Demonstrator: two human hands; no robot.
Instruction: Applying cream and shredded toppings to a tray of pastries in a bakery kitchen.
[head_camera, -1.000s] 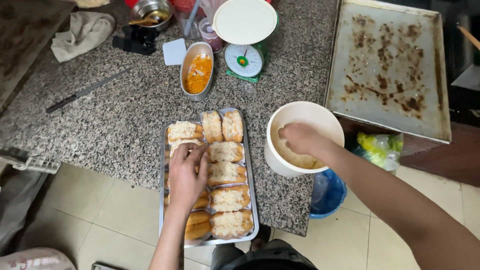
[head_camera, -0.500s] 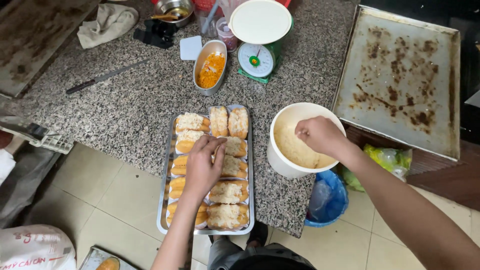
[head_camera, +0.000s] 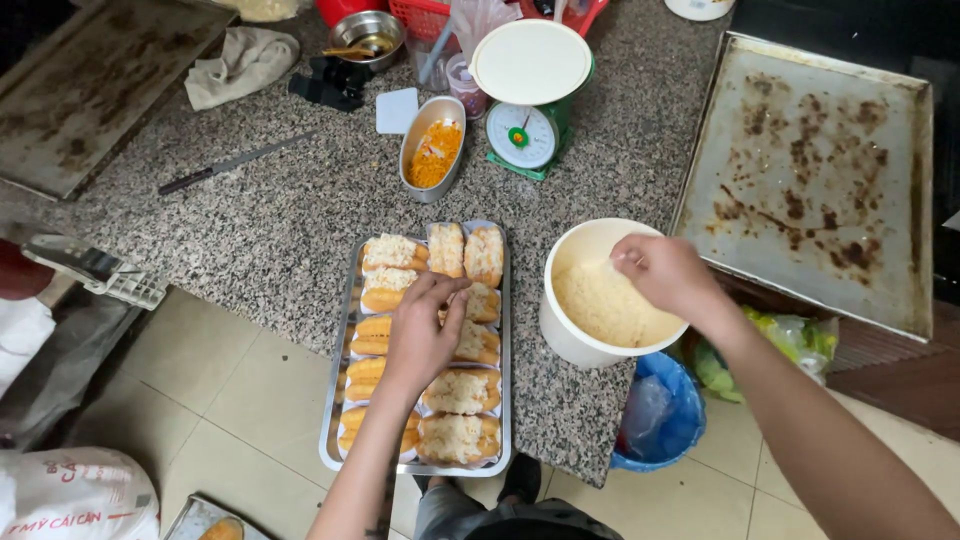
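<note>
Since half a second ago, both hands have barely shifted: the left hand (head_camera: 420, 335) remains flat over the buns while the right hand (head_camera: 665, 275) stays at the bucket's rim, and only the head camera has tilted slightly.

At 6 o'clock on the granite counter (head_camera: 250, 225), a steel tray (head_camera: 505, 400) overhangs the edge, close to the person's body for easy reach. It holds rows of split buns (head_camera: 460, 390): those at its 3 o'clock side and far end carry a pale shredded topping, while those at 9 o'clock show only an orange filling. The left hand lies palm down on the middle rows, fingers together and slightly curled on a bun, seemingly pressing the topping in; whether it pinches anything cannot be told.

Just beside the tray, at 3 o'clock, stands a white bucket (head_camera: 560, 335) part full of the same pale shreds (head_camera: 600, 305). The right hand hovers over it, fingertips gathered in a pinch on a bit of shreds.

At 12 o'clock, an oval metal dish (head_camera: 433, 150) holds orange filling, next to a green kitchen scale (head_camera: 530, 100). An empty, stained baking sheet (head_camera: 810, 170) lies at 2 o'clock, and a knife (head_camera: 235, 162) at 10.
</note>
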